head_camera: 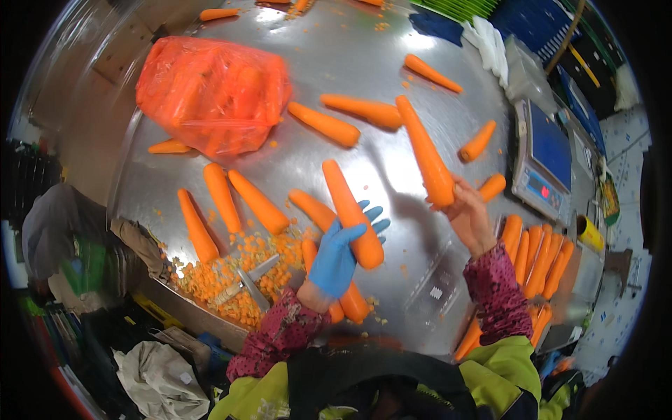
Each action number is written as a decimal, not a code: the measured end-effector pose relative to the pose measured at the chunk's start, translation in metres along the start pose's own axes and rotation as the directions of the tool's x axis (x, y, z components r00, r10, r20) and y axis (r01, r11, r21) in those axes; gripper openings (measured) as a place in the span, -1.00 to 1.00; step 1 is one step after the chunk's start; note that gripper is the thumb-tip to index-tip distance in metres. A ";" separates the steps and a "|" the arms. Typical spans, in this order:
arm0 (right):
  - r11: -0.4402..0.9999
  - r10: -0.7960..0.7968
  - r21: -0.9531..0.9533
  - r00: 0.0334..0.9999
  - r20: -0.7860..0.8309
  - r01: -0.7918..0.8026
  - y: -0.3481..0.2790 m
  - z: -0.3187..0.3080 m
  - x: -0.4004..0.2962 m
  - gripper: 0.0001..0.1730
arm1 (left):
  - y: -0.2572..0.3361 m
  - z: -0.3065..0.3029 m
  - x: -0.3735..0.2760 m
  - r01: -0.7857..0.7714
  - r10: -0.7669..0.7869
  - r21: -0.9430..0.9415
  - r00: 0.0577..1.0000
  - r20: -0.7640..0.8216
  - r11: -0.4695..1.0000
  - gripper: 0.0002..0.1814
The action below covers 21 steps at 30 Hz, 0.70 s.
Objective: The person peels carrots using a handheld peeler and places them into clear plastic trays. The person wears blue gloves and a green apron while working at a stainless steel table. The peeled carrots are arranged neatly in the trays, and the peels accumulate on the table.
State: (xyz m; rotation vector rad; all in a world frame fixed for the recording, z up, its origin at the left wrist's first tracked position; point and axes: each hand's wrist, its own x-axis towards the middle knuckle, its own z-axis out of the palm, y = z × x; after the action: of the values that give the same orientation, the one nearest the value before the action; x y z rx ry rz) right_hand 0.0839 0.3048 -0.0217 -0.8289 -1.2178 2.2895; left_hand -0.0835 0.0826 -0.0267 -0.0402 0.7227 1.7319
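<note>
My left hand (332, 262), in a blue glove, holds a large carrot (346, 199) near its thick end. The bare fingers of my right hand (469, 212) grip the thick end of another long carrot (422, 147), its narrow end pointing away from me. Below my left hand, more carrots (353, 302) lie on the steel table (388, 320). To its left spreads a heap of trimmed carrot ends (202, 286), with a wooden-handled knife (229, 294) and a second metal blade (253, 291) on it. A printed clear plastic bag (433, 286) lies flat between my forearms.
A red plastic bag full of carrots (210, 100) sits at the far left. Loose carrots (324, 124) are scattered across the table. On the right stand a digital scale (541, 189), a row of carrots (535, 257) and a yellow cup-like container (590, 233). White gloves (485, 47) lie far right.
</note>
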 end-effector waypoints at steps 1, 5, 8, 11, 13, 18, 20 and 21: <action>0.995 0.055 0.086 0.998 0.035 -0.058 0.006 0.002 -0.023 -0.37 | -0.004 0.006 0.001 0.006 -0.006 -0.022 1.000 0.027 1.000 -0.29; 0.914 0.115 0.360 0.971 0.210 -0.187 0.019 0.020 -0.090 -0.36 | -0.015 0.043 -0.012 0.030 -0.026 -0.030 0.990 0.137 0.999 -0.26; 0.888 0.107 0.418 0.971 0.214 -0.190 0.024 0.022 -0.123 -0.36 | -0.027 0.059 -0.026 0.070 -0.074 0.031 0.982 0.172 0.997 -0.28; 0.901 0.073 0.408 0.979 0.189 -0.146 0.027 0.014 -0.150 -0.40 | -0.044 0.067 -0.039 0.093 -0.105 0.077 0.979 0.173 0.993 -0.30; 0.931 0.044 0.354 0.992 0.120 -0.085 0.027 0.011 -0.165 -0.43 | -0.057 0.070 -0.046 0.083 -0.097 0.095 0.984 0.152 0.992 -0.32; 0.967 -0.040 0.250 0.999 -0.015 0.043 0.027 0.010 -0.205 -0.47 | -0.089 0.076 -0.058 0.052 -0.068 0.143 0.992 0.110 0.988 -0.33; 0.971 -0.071 0.224 0.996 -0.048 0.080 0.032 0.005 -0.219 -0.46 | -0.098 0.082 -0.062 0.078 -0.095 0.149 0.990 0.107 0.986 -0.32; 0.972 -0.086 0.213 0.994 -0.063 0.097 0.034 0.002 -0.226 -0.46 | -0.103 0.084 -0.064 0.091 -0.108 0.154 0.989 0.104 0.984 -0.31</action>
State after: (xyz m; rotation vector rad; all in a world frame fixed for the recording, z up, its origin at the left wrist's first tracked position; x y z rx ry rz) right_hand 0.2456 0.1495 0.0200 -0.7342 -0.9433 2.2596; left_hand 0.0558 0.0786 0.0206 0.1213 0.7526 1.5681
